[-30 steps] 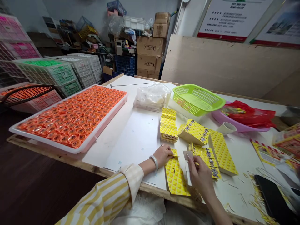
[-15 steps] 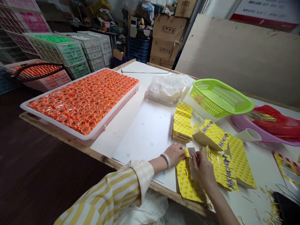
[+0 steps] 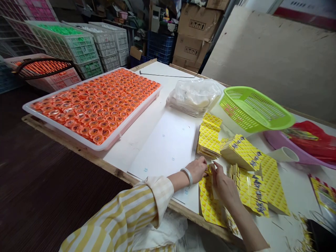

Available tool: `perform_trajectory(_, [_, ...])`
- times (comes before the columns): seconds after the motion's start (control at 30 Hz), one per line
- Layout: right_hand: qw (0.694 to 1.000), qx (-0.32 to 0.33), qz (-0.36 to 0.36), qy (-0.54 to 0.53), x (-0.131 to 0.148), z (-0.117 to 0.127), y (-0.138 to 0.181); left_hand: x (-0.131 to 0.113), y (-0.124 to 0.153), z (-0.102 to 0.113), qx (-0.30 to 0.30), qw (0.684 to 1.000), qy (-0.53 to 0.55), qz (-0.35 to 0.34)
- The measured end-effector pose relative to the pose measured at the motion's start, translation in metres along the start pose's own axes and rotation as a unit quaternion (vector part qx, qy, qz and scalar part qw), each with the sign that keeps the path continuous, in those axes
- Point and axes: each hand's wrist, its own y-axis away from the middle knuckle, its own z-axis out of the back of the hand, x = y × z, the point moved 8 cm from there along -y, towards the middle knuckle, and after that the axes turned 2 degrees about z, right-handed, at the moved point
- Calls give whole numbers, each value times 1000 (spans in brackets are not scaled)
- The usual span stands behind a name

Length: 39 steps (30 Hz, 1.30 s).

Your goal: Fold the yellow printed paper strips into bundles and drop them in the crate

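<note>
My left hand [image 3: 197,170], with a pale bangle on its wrist, is closed with its fingertips on a small yellow printed card [image 3: 209,170]. Facing it, my right hand [image 3: 223,183] pinches the same card from the other side; fingers hide most of it. Below both hands, a longer yellow patterned card sheet [image 3: 210,204] lies at the table's front edge. Just beyond them stands a stack of folded yellow cards [image 3: 209,136]. To the right of my right hand are more yellow card bundles [image 3: 250,187], some with dark handwriting, and a marked block of cards [image 3: 243,150].
A white tray [image 3: 118,137] packed with orange-capped pieces sits on the left. Farther back are a clear plastic bag [image 3: 194,96], a green basket [image 3: 257,108] and a purple basin [image 3: 278,141] with red plastic. Thin gold strips [image 3: 296,241] litter the front right.
My right hand has turned and drawn closer to my left; the card's grey-brown back, visible before, is now out of sight. The camera view has shifted slightly.
</note>
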Motion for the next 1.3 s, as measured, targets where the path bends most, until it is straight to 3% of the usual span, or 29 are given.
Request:
perform_trajectory(0.2, [1000,-7,-12,-27,-1,4,-4,-7,1,1,0,1000,1,-14])
perform_trajectory(0.3, [990,-67,-36,-121,-2,12,3,-10,2,3,-4,1000,-1,-25])
perform_trajectory(0.43, [916,-198,-167,-306,-19,19,35,-11,3,3,-10,999,-3,-38])
perform_trajectory(0.53, [855,-169,-228,-434,-23,3,53,-11,6,3,-23,999,0,-41])
perform_trajectory(0.6, [837,-143,-240,-470,-21,-4,58,-13,10,4,-36,999,3,-38])
perform_trajectory(0.93, [861,-159,-227,-427,-13,3,59,-16,21,17,-89,996,20,-24])
perform_trajectory(1.3, [860,-168,-223,-427,-12,3,59,-13,16,17,-110,994,28,10])
